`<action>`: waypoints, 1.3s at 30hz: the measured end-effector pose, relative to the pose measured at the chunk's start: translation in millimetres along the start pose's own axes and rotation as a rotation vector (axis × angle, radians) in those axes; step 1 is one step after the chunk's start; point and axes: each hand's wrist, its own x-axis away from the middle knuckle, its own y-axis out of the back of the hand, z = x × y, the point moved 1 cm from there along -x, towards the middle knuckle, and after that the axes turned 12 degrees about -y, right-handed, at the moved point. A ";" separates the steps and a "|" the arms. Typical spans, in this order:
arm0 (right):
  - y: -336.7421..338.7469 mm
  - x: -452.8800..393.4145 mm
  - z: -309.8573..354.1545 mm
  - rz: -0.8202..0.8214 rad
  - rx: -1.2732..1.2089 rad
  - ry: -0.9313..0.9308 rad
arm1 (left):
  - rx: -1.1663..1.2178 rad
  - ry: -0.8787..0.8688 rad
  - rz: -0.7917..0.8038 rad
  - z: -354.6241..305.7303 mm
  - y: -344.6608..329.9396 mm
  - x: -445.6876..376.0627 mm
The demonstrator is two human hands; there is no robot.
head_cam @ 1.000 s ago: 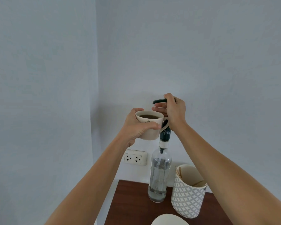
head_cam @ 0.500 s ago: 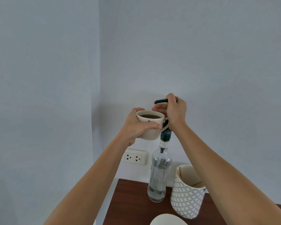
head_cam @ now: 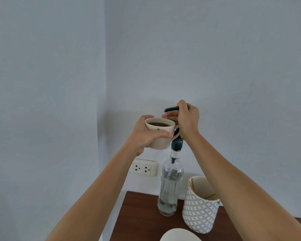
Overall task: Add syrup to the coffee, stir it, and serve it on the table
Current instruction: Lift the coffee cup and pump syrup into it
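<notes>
Above the brown table [head_cam: 139,216], L hand [head_cam: 147,134] wraps the coffee mug [head_cam: 161,134], upright, rim up, handle pointing right, held in air beside the syrup bottle [head_cam: 170,186] neck. Bottle stands vertical on table; black pump spout [head_cam: 170,109] points left over mug. R hand [head_cam: 187,119] clenched on pump top. Patterned cup [head_cam: 199,213] w/ sticks just right of bottle.

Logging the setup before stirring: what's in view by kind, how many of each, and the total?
Cream ceramic coffee mug, held in the left hand: 1
Clear glass syrup bottle with black pump, under the right hand: 1
Grey-and-white patterned holder: 1
White dish, partly visible: 1
White wall socket: 1
Total: 5
</notes>
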 end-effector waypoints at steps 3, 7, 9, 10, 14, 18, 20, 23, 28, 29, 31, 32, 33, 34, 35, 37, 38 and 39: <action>-0.4 0.4 -0.2 0.000 -0.005 0.001 | 0.010 0.004 -0.004 0.8 -0.1 0.0; -0.2 0.4 -0.9 -0.002 0.004 0.007 | 0.013 0.007 0.002 1.1 0.0 -0.2; 0.2 -0.4 -1.7 0.000 0.004 0.010 | 0.017 0.006 0.004 1.3 0.3 -0.4; 0.4 -1.0 -2.0 0.001 0.004 0.011 | 0.019 0.006 0.006 1.4 0.3 -0.4; 1.5 -2.2 -3.4 0.000 0.022 0.013 | 0.027 0.013 0.006 1.8 0.5 -0.6; 2.4 -3.0 -5.2 0.003 0.047 0.029 | 0.031 0.017 0.009 2.7 0.9 -0.7; 2.7 -3.3 -5.2 0.008 0.049 0.033 | 0.034 0.016 0.007 3.4 1.1 -0.5; 3.1 -2.8 -5.9 0.008 0.057 0.039 | 0.031 0.015 0.011 3.3 1.1 -0.7; 5.8 -2.2 -4.8 0.015 0.046 0.008 | 0.033 0.034 0.014 4.6 0.0 -0.3; 5.6 -2.7 -3.1 0.018 0.031 -0.005 | 0.039 0.036 0.014 4.1 0.2 -0.8; 4.8 -2.9 0.4 0.018 0.007 -0.021 | 0.046 0.035 0.016 2.2 0.3 -1.8; 4.6 -2.4 1.8 0.013 0.005 -0.020 | 0.045 0.034 0.017 1.1 0.3 -2.1; 5.2 -1.6 2.8 0.003 0.012 -0.016 | 0.043 0.033 0.017 0.2 0.3 -1.9; 6.5 -0.1 3.3 -0.008 0.025 -0.009 | 0.041 0.032 0.016 -0.7 0.3 -1.5; 8.4 1.5 2.8 -0.016 0.032 -0.003 | 0.039 0.030 0.011 -1.4 0.4 -0.7; 13.6 6.3 -0.2 -0.029 0.030 0.010 | 0.032 0.024 -0.001 -1.7 1.0 1.4; 16.9 9.6 -2.5 -0.047 0.040 0.022 | 0.025 0.020 -0.006 -1.9 1.4 3.0; 20.3 14.2 -5.1 -0.074 0.065 0.041 | 0.020 0.018 -0.008 -1.8 2.1 5.1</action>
